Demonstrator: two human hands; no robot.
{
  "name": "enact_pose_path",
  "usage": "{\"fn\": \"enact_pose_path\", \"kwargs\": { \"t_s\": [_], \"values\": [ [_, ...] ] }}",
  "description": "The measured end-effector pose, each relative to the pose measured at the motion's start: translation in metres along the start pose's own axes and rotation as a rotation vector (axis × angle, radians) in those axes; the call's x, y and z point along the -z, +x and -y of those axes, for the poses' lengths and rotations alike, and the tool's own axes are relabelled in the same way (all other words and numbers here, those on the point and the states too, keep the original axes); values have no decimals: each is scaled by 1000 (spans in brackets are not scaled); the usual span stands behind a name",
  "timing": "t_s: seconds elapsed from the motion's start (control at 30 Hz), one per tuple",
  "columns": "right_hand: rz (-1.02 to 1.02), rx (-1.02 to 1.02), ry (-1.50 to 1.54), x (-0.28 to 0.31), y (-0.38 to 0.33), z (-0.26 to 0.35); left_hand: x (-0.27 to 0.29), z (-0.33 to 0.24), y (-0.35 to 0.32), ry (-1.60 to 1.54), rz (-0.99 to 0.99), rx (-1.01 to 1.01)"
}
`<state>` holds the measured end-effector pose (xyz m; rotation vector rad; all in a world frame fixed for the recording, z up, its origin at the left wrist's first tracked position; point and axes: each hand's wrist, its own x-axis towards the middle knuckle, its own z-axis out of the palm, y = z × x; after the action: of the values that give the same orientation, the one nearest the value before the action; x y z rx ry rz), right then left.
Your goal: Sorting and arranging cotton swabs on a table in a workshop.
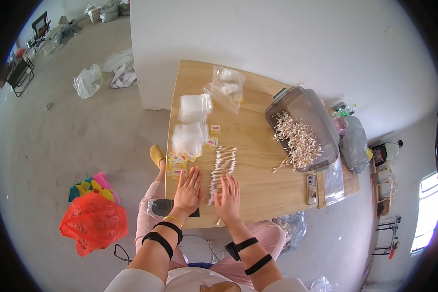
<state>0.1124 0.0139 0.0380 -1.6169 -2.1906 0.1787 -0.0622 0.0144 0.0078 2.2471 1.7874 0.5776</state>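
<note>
A long row of cotton swabs (225, 160) lies side by side on the wooden table (258, 194) in front of me. My right hand (228, 198) rests at the near right end of the row, fingers stretched out, touching or just over the swabs. To the left of the row, my left hand (189, 191) lies flat with its fingers extended, beside several small yellow-and-white cards (176, 170). Neither hand grips anything that I can see. Beyond the cards are two stacks of clear plastic bags, a nearer stack (189, 140) and a farther stack (194, 108).
A grey plastic bin (330, 141) with a heap of loose swabs (299, 141) stands at the table's right. Near it are a phone (312, 189) and a clear plastic sheet (334, 182). A clear bag of white items (227, 87) lies far back. A red bag (93, 221) sits on the floor.
</note>
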Motion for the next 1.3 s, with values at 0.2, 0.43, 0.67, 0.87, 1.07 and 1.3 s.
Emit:
{"fn": "enact_pose_path", "kwargs": {
  "t_s": [0.2,0.43,0.67,0.87,1.07,1.3],
  "values": [
    [249,191,97,43,-30,-25,1,1,-1,-32,-25,-8],
    [344,202,142,38,-41,-25,-1,0,0,-30,-27,-12],
    [263,206,136,50,-51,-37,-3,2,2,-51,-45,-7],
    [189,159,129,41,-51,-38,2,0,8,-252,-100,51],
    [67,68,112,25,-53,-32,11,-28,16,-468,-172,-7],
    [53,-19,170,17,-59,-33,-1,-53,-12,-452,-15,-138]
  ]
}}
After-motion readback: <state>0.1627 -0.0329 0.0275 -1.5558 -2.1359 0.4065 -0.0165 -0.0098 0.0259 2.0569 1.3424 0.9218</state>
